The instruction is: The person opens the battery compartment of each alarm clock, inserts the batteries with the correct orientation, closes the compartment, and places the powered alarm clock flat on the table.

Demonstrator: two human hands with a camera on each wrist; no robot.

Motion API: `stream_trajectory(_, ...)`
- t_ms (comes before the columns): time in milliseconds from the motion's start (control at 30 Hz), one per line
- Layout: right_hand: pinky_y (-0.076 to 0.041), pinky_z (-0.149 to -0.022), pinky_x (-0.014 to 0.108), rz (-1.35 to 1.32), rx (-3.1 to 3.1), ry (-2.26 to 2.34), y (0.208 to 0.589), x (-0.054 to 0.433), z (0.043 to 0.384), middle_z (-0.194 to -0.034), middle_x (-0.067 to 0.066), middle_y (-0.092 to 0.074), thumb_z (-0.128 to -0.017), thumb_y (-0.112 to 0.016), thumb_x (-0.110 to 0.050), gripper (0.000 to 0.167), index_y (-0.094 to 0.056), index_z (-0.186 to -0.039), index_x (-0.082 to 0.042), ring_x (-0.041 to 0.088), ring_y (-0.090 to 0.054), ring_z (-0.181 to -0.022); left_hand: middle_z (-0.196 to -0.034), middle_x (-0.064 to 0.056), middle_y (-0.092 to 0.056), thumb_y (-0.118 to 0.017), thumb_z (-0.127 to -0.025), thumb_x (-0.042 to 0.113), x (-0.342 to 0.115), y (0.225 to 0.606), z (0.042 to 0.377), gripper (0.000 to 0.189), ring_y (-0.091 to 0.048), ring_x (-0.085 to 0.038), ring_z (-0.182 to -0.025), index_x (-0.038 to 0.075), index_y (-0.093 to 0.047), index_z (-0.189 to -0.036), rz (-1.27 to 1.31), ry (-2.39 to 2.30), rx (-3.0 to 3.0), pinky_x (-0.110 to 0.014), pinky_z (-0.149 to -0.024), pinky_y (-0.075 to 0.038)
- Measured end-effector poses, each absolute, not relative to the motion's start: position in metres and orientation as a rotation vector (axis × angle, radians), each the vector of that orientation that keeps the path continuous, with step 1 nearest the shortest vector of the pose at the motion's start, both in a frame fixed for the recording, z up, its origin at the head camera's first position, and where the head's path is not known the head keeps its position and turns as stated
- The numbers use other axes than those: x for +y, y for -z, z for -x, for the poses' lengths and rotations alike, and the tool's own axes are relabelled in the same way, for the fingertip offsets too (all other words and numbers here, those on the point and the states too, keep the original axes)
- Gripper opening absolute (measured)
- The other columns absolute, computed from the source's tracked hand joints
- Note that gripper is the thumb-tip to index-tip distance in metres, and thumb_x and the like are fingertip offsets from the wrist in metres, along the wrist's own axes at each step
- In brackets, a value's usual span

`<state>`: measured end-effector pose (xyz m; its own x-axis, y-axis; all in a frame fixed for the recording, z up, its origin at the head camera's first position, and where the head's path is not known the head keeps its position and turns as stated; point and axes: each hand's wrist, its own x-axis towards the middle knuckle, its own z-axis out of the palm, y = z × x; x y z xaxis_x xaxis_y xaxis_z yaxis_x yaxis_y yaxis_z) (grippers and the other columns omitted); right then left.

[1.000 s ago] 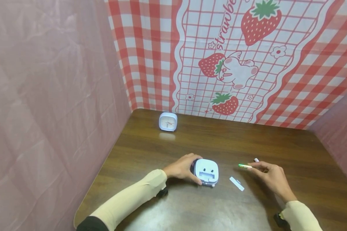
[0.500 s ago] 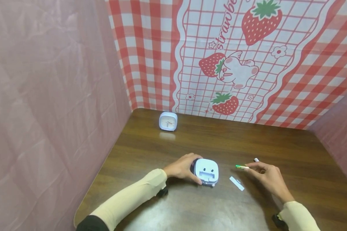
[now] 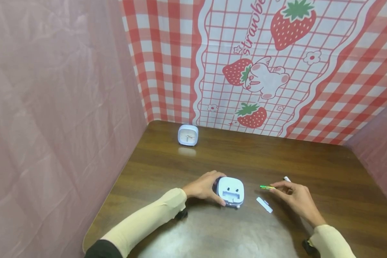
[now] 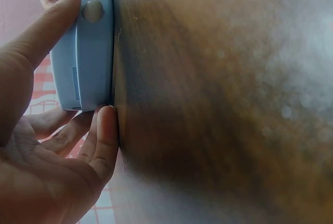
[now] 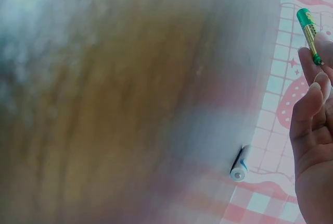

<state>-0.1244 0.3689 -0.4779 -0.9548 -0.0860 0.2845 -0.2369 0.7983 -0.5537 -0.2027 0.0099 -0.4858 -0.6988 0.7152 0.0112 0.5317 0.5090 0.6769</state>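
Note:
My left hand [image 3: 202, 186] grips the left side of a pale blue-white alarm clock [image 3: 232, 185], which lies back side up on the table. Two dark knobs and an uncovered battery compartment show on its back. In the left wrist view, thumb and fingers span the rounded edge of the clock [image 4: 93, 52]. My right hand [image 3: 299, 199] pinches one end of a green and gold battery [image 5: 308, 34] between thumb and fingers, to the right of the clock. A narrow white battery cover [image 3: 264, 205] lies on the table between clock and right hand.
A white battery [image 5: 240, 164] lies on the table just beyond the right hand. Another small alarm clock [image 3: 188, 135] stands upright at the back left of the wooden table [image 3: 238, 154]. A strawberry-print cloth [image 3: 209, 71] hangs behind, and a pink curtain [image 3: 61, 107] borders the left.
The right hand has shifted a little left toward the clock, carrying the green battery, and more of the white battery behind it shows. The left hand and the clock it grips have stayed put.

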Motion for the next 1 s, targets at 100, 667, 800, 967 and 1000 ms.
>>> stream_trajectory(100,-0.036,-0.044,0.025,-0.260,-2.742,-0.890,0.478,0.367,0.124,-0.069,-0.007,-0.063,-0.087,-0.084,-0.027,0.013,-0.079,-0.099,-0.025,0.007,-0.047,-0.057,-0.126,0.002,-0.058,-0.097,-0.066,0.047,0.010,0.486,0.203,0.096,-0.054,-0.009,-0.108,0.014,-0.053,-0.145,-1.052,-0.980,2.478,-0.021,-0.092,-0.047)
stream_trajectory(667,-0.040,-0.047,0.023,-0.343,-2.688,-0.929,0.477,0.355,0.122,-0.067,-0.011,-0.065,-0.083,-0.088,-0.022,0.017,-0.079,-0.096,-0.029,0.007,-0.052,-0.056,-0.127,0.001,-0.058,-0.096,-0.066,0.047,0.011,0.485,0.204,0.097,-0.054,-0.008,-0.108,0.013,-0.052,-0.146,-1.055,-0.969,2.485,-0.021,-0.092,-0.047)
stream_trajectory(800,-0.038,-0.045,0.023,-0.350,-2.690,-0.950,0.476,0.351,0.121,-0.067,-0.012,-0.066,-0.084,-0.087,-0.024,0.017,-0.079,-0.097,-0.030,0.007,-0.051,-0.054,-0.126,0.001,-0.058,-0.096,-0.066,0.047,0.011,0.485,0.203,0.097,-0.054,-0.009,-0.108,0.014,-0.052,-0.146,-1.048,-0.970,2.483,-0.022,-0.093,-0.047)
stream_trajectory(967,-0.034,-0.041,0.023,-0.371,-2.694,-0.986,0.475,0.345,0.118,-0.066,-0.009,-0.067,-0.083,-0.088,-0.025,0.018,-0.078,-0.098,-0.030,0.003,-0.044,-0.051,-0.127,0.002,-0.058,-0.096,-0.066,0.047,0.010,0.485,0.203,0.097,-0.054,-0.010,-0.110,0.014,-0.052,-0.146,-1.034,-0.973,2.479,-0.023,-0.094,-0.047)
stream_trajectory(1000,-0.033,-0.040,0.023,-0.373,-2.697,-0.990,0.475,0.344,0.118,-0.065,-0.009,-0.067,-0.083,-0.088,-0.025,0.018,-0.078,-0.098,-0.031,0.002,-0.043,-0.050,-0.127,0.002,-0.058,-0.096,-0.066,0.047,0.010,0.485,0.203,0.097,-0.054,-0.010,-0.110,0.014,-0.052,-0.146,-1.032,-0.975,2.479,-0.023,-0.094,-0.047)
